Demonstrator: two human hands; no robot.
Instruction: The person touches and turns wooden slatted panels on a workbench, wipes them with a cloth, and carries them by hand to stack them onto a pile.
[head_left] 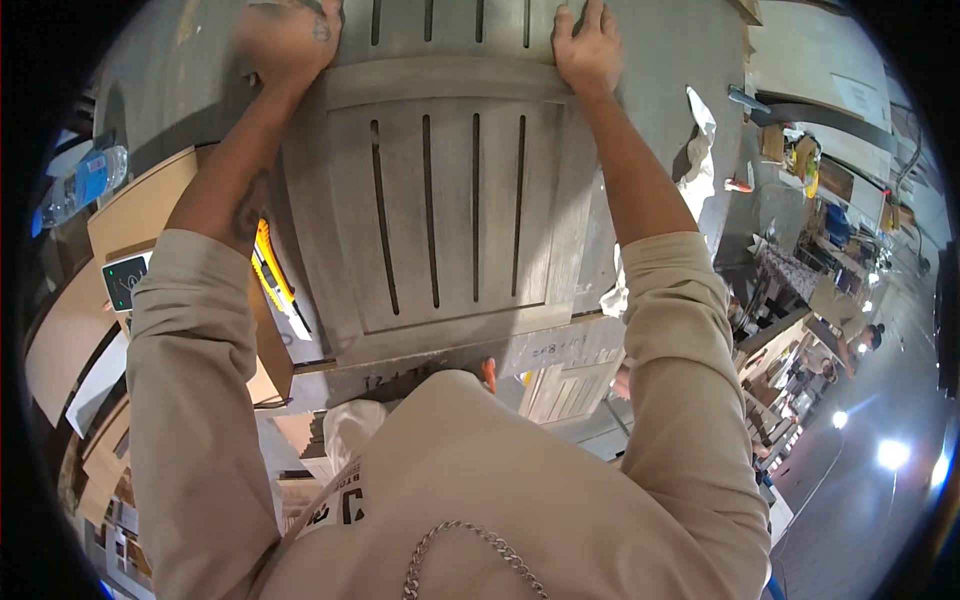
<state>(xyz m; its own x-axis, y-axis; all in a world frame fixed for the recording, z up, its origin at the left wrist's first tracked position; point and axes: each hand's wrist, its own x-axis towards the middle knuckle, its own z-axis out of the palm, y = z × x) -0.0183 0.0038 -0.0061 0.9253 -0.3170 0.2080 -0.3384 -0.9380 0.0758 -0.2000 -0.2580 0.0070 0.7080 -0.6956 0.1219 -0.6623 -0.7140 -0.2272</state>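
A grey-stained wooden cabinet door [450, 210] with two rows of long vertical slots lies flat on the workbench in front of me. My right hand [588, 50] is at the door's far right edge, thumb on the face and fingers bent over the side. At the far left edge is my left hand [287, 42], smeared by motion, so its fingers do not show clearly. Both arms reach forward over the door's sides. A yellow utility knife [272, 270] lies left of the door, near my left forearm.
A cardboard box [135, 210] and a water bottle [88, 185] stand at the left. White cloth or paper [700, 140] lies on the right side, near a small orange-ended item [738, 185]. Another slatted panel [570, 388] shows below the bench edge. A person [868, 338] is far right.
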